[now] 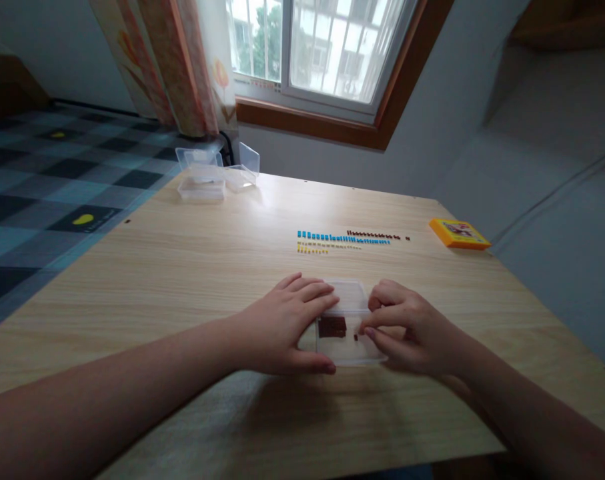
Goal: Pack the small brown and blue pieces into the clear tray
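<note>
A clear plastic box (327, 350) lies open on the table, its lid folded back. Inside are a block of dark brown pieces (332, 327) and one small loose brown piece (355, 337). My left hand (287, 327) holds the box at its left side, fingers spread over the lid and thumb along the front edge. Over the box's right end, my right hand (407, 327) is closed in a pinch beside the loose piece. Whatever is between those fingertips is too small or hidden to make out.
Beyond the box run rows of tiny brown pieces (375, 234), blue pieces (342, 238) and yellow pieces (312, 249). Open clear boxes (202, 190) stand at the table's far left corner. An orange-yellow box (459, 235) lies near the right edge. A checked bedspread (107, 160) borders the left.
</note>
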`<state>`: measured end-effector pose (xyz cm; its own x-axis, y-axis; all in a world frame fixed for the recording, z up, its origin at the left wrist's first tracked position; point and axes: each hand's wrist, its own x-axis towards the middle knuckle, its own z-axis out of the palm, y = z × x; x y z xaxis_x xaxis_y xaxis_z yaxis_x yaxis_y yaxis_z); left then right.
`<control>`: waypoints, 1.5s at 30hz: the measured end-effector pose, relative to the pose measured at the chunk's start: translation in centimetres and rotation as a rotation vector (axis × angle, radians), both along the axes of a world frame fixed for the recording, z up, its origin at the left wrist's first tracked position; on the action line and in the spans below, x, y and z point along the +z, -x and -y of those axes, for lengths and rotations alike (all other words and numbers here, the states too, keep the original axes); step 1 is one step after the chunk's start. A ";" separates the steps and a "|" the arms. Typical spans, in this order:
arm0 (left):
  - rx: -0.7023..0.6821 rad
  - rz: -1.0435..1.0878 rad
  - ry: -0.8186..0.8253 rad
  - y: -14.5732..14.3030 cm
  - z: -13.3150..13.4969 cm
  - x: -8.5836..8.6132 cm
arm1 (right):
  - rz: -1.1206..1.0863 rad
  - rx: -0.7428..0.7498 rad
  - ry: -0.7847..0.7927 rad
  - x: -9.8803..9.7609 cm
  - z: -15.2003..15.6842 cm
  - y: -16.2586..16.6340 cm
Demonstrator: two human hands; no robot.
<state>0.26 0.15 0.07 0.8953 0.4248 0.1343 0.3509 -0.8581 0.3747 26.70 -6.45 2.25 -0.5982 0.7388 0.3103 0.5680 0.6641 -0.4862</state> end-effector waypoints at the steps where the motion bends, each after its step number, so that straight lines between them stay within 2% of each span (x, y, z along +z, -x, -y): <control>1: 0.002 0.000 0.000 0.0 0.0 0.0 | 0.012 0.007 0.002 0.1 -0.1 -0.2; 7: 0.004 -0.003 -0.004 0.0 0.0 -0.2 | 0.082 0.069 0.062 0.1 -0.4 -0.4; 13: 0.001 -0.019 -0.008 0.0 0.0 -0.1 | 0.099 0.061 0.075 -0.1 -0.3 0.0; 45: -0.003 0.009 -0.027 0.0 0.0 -0.5 | 0.068 0.036 0.037 -0.7 -0.4 0.4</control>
